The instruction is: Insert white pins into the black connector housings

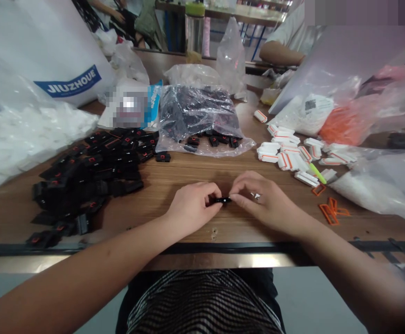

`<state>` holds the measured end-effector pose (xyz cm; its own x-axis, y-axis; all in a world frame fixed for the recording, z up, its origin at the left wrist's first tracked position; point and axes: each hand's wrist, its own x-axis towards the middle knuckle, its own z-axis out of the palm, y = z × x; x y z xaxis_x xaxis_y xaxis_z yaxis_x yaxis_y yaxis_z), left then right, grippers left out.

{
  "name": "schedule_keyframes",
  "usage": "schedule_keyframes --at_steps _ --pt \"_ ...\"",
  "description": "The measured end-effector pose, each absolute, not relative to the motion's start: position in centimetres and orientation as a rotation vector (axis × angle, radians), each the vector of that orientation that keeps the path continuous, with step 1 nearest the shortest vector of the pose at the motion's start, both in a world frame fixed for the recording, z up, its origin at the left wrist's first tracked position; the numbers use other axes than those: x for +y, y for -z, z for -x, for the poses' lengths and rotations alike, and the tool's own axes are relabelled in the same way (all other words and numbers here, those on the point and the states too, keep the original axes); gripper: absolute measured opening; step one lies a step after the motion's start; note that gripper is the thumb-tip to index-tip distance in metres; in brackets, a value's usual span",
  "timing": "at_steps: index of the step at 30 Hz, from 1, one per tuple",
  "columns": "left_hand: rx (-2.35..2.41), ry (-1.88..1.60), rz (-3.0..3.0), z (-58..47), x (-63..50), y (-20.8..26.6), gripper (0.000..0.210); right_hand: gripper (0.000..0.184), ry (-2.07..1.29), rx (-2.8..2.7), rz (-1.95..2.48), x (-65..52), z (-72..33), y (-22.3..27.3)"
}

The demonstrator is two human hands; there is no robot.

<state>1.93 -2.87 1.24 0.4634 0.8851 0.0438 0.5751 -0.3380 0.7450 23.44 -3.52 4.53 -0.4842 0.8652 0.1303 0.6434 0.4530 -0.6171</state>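
Note:
Near the table's front edge, my left hand (194, 205) pinches a small black plastic part (224, 200) between thumb and fingers. My right hand (263, 202) is at the part's right end, its thumb and forefinger closed together there. Whatever is between those fingertips is too small to make out. Tiny white pieces (256, 196) show within the curl of my right hand. To the left lies a heap of black plastic parts (105, 162) with red marks. On the right are white parts with orange strips (287, 155) and several loose orange frames (328, 213).
A clear bag of black parts (198, 111) lies ahead, with a bottle (194, 35) behind it. Bags of white pieces (24, 139) flank both sides. A yellow-green stick (317, 173) rests among the white parts. Another person's arm (282, 53) is across the table.

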Motion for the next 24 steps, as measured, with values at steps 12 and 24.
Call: schedule_keyframes --at_steps 12,24 --pt "1.190 -0.591 -2.050 -1.9 -2.8 -1.2 0.005 0.007 -0.526 -2.457 1.254 -3.7 -22.0 -4.0" --pt "1.208 -0.580 -2.051 -1.9 -2.8 -1.2 0.005 0.011 -0.490 -2.579 1.284 -3.5 -21.2 -5.0"
